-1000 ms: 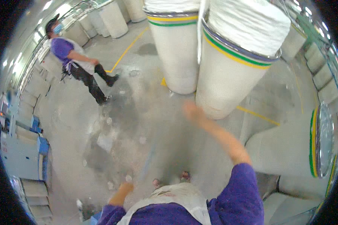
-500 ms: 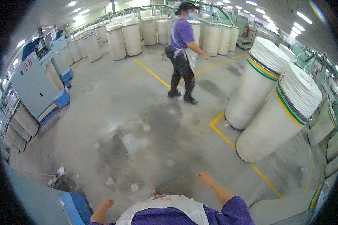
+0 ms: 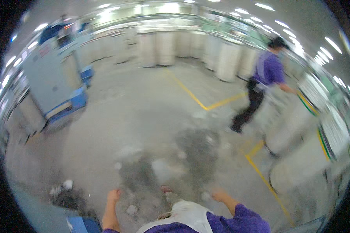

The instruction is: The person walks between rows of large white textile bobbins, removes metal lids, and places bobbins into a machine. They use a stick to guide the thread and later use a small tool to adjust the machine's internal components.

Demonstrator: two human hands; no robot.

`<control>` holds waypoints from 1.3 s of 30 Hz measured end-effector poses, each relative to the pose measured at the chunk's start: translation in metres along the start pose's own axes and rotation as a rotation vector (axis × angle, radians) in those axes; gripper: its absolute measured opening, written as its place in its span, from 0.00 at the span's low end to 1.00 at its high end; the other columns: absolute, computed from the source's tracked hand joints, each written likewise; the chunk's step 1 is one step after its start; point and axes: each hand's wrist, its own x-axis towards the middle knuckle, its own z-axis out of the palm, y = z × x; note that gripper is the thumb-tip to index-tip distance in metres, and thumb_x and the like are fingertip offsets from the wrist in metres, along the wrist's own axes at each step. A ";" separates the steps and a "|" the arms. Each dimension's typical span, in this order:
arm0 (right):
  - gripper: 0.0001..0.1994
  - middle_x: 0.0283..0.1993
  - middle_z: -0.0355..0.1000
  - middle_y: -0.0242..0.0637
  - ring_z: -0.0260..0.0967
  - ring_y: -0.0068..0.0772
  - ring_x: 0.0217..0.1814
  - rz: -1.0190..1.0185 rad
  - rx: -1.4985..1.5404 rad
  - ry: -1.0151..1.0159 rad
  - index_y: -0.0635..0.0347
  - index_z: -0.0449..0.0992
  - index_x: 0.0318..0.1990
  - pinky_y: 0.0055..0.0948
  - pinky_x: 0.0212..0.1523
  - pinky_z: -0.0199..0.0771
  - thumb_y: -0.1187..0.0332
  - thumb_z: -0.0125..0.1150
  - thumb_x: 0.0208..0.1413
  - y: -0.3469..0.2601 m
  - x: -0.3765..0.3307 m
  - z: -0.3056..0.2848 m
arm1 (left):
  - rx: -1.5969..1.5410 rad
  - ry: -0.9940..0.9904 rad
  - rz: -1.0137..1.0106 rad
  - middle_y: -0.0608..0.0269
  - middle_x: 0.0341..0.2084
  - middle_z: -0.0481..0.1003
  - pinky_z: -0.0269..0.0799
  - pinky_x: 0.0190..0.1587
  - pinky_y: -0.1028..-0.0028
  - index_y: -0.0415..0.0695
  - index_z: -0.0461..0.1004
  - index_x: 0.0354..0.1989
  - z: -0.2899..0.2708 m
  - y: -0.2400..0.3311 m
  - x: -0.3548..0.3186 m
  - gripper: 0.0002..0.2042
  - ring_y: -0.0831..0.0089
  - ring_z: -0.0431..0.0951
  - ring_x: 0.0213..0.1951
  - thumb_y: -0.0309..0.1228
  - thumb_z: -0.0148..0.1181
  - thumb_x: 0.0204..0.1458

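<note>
My left hand (image 3: 114, 195) hangs low in front of my body, above the concrete floor, with its fingers curled in and nothing visible in them. My right hand (image 3: 219, 194) is lower right of the middle, away from any object. Motion smears its fingers, so their pose is unclear; no held thing shows. A white apron (image 3: 190, 213) over my purple top fills the lower edge, and one of my shoes (image 3: 166, 189) pokes out between the hands. Nearest on the right stand two tall pale cans (image 3: 299, 171) (image 3: 291, 124) heaped with white fibre.
A person (image 3: 266, 73) in purple and dark trousers stands by the farther can, one arm stretched towards it. Yellow lines (image 3: 188, 93) mark the floor. Blue-grey machines (image 3: 46, 77) line the left; more cans (image 3: 165, 48) stand at the back. A blue-edged box (image 3: 79, 224) lies lower left.
The view has swung left and blurred, shifting the cans rightward. The other person has walked right to the fibre-filled cans. My left hand has swung forward; my right hand shows slightly lower.
</note>
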 end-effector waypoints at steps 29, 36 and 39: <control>0.16 0.32 0.75 0.44 0.73 0.41 0.35 -0.614 -0.161 -0.385 0.60 0.76 0.38 0.39 0.37 0.70 0.58 0.53 0.52 -0.534 0.940 -0.207 | -0.438 0.124 -0.603 0.52 0.43 0.73 0.69 0.44 0.58 0.45 0.72 0.45 -0.130 -0.510 0.261 0.15 0.53 0.73 0.44 0.37 0.46 0.54; 0.16 0.32 0.75 0.45 0.73 0.41 0.36 -0.373 -0.160 -0.622 0.61 0.76 0.39 0.39 0.36 0.70 0.58 0.53 0.52 -0.572 1.116 -0.206 | -0.484 0.348 -0.529 0.52 0.41 0.74 0.70 0.46 0.57 0.45 0.70 0.48 -0.274 -0.598 0.503 0.16 0.51 0.74 0.41 0.38 0.45 0.55; 0.16 0.33 0.75 0.45 0.74 0.41 0.36 -0.354 -0.100 -0.645 0.62 0.76 0.39 0.39 0.36 0.71 0.58 0.53 0.52 -0.598 1.205 -0.225 | -0.364 0.481 -0.512 0.53 0.46 0.72 0.67 0.49 0.57 0.49 0.67 0.54 -0.262 -0.607 0.556 0.18 0.53 0.72 0.47 0.38 0.45 0.56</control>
